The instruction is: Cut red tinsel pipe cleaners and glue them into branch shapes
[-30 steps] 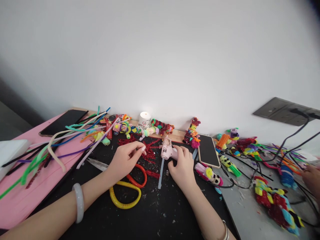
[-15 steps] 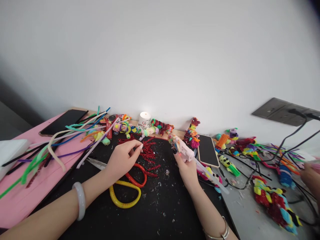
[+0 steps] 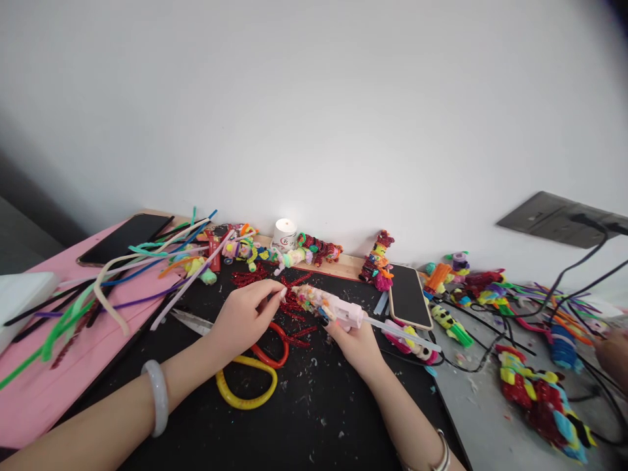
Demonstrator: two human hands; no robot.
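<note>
My right hand (image 3: 360,347) is wrapped round a pale pink hot glue gun (image 3: 343,311), its nozzle end crusted with coloured bits and a clear glue stick (image 3: 402,333) jutting from its back. The nozzle points left at my left hand (image 3: 250,311), whose thumb and fingertips are pinched together. A tiny whitish piece shows at those fingertips, too small to name. Behind and between the hands lie red tinsel pipe cleaner pieces (image 3: 294,302). Scissors (image 3: 248,383) with one yellow and one red-orange handle rest under my left wrist.
Loose pipe cleaners (image 3: 122,275) spread over a pink board at left, near a phone (image 3: 125,239). A paper cup (image 3: 285,234) and several pipe-cleaner figures (image 3: 377,261) line the wall. At right are another phone (image 3: 410,297), cables, more figures and another person's hand (image 3: 613,353).
My right hand has swung the glue gun left, bringing its nozzle close to my left fingertips. My left hand has shifted slightly right, still pinched.
</note>
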